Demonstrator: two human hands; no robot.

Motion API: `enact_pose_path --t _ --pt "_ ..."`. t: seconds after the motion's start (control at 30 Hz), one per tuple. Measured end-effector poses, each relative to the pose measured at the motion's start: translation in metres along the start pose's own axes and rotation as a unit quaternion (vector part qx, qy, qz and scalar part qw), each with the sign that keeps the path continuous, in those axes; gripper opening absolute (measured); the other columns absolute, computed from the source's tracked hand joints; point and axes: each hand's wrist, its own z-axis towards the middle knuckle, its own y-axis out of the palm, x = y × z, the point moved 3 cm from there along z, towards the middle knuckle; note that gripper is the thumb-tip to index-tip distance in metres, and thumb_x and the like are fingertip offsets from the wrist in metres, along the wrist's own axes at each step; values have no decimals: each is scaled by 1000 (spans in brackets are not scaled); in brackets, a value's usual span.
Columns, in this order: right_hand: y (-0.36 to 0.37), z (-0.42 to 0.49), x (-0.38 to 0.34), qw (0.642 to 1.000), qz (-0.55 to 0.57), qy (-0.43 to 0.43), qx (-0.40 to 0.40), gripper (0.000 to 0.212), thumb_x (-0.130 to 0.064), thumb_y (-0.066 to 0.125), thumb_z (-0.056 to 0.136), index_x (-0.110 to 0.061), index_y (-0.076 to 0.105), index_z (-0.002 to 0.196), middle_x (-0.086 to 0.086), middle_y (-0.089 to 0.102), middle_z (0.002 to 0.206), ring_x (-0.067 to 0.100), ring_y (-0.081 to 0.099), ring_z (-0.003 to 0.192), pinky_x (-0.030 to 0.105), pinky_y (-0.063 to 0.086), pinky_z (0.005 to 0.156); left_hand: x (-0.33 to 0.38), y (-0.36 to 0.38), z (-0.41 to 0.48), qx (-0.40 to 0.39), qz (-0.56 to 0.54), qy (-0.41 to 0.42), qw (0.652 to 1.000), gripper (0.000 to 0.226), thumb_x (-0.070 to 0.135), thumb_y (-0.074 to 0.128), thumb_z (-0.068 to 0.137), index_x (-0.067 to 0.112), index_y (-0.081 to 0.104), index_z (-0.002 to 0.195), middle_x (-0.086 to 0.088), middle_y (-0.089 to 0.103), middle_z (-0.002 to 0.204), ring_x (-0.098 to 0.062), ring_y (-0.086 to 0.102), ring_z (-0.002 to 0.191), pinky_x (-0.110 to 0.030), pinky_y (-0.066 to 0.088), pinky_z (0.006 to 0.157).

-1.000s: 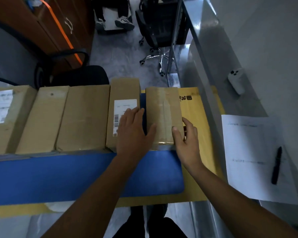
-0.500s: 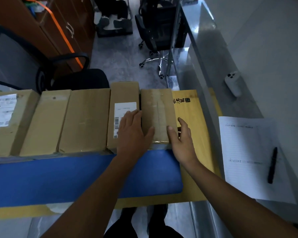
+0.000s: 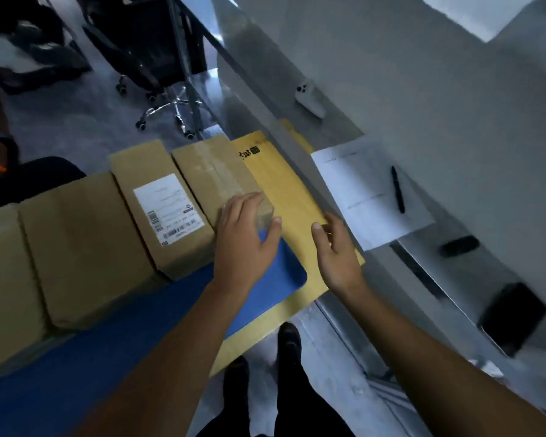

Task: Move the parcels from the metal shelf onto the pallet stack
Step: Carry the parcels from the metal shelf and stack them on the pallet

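Taped parcel: long brown cardboard box, clear glossy tape down its top face. It lies flat at the right end of a row of parcels, long side touching the labelled parcel, which is the same shape, matte brown, with a white barcode label on top. Two more plain brown boxes sit further left, packed side by side.

Left hand: flat on the near end of the taped parcel, fingers straight, thumb splayed to the right. Right hand: off the parcel, fingers relaxed and slightly spread over the yellow cardboard sheet; cannot tell whether it touches. The hands are apart and neither grips anything.

The row rests on a smooth blue mat with a rounded corner, and the mat lies on the yellow sheet, which carries dark print at its far end.

To the right is a grey metal shelf with a dull sheen. On it:
- a white paper sheet with a black pen lying across it
- a small white rounded device
- two dark flat objects at the near end, blurred

A black office chair on castors stands on the grey floor beyond.
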Motion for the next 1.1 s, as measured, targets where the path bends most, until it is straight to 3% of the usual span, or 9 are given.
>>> enact_pose_path --t 0.1,0.17,0.3,0.47,0.57,0.7,0.87,1.03,1.1 --pt "-34 -39 21 999 8 28 43 59 -50 47 108 -24 40 161 -6 47 157 1 49 134 23 37 111 21 25 -19 -98 -33 17 994 51 32 65 101 8 54 145 -7 54 148 -30 43 145 -54 38 116" --pt "-61 -66 37 996 5 45 80 59 -51 48 108 -27 41 161 -7 50 150 -11 53 122 13 36 106 41 43 -35 -152 -49 34 987 57 40 60 100 8 52 147 -6 52 152 -29 38 149 -51 34 119" --pt "-118 -122 67 981 4 72 181 59 -49 50 107 -24 43 160 -5 44 162 7 42 146 22 30 115 85 81 -71 -235 -55 101 965 58 41 62 102 11 50 150 -3 50 154 -25 33 151 -48 32 120" --pt "-187 -214 103 950 20 90 297 58 -54 49 106 -30 42 159 -13 43 161 2 37 148 29 29 122 153 132 -133 -309 -71 177 932 61 52 58 100 23 47 153 6 44 158 -16 31 152 -45 33 122" --pt "-228 -285 129 927 24 108 359 58 -54 49 107 -32 41 159 -20 42 157 -4 35 145 26 28 120 204 166 -191 -355 -91 219 905 60 55 57 100 28 46 152 10 43 158 -14 32 151 -45 34 122" --pt "-289 -393 170 891 22 138 432 56 -51 51 107 -33 41 159 -21 41 156 -5 34 143 26 28 120 276 212 -298 -420 -121 269 858 60 51 61 99 24 49 151 5 45 158 -17 33 152 -42 30 124" --pt "-362 -544 227 831 27 179 526 56 -48 52 107 -31 41 160 -18 40 160 -1 35 148 29 28 123 355 257 -449 -509 -135 303 794 71 66 52 92 27 48 151 5 45 157 -15 37 149 -41 33 123" --pt "-406 -691 272 767 28 216 604 58 -52 51 106 -32 40 160 -23 39 153 -11 31 140 24 27 120 420 288 -588 -552 -155 353 739 57 53 60 100 25 50 149 5 48 152 -15 43 142 -30 33 114" --pt "-412 -746 285 738 45 232 633 61 -58 51 105 -36 39 160 -22 39 157 -14 30 140 20 26 119 442 292 -643 -576 -160 377 708 58 53 59 100 26 49 150 5 46 154 -15 40 145 -33 32 116"
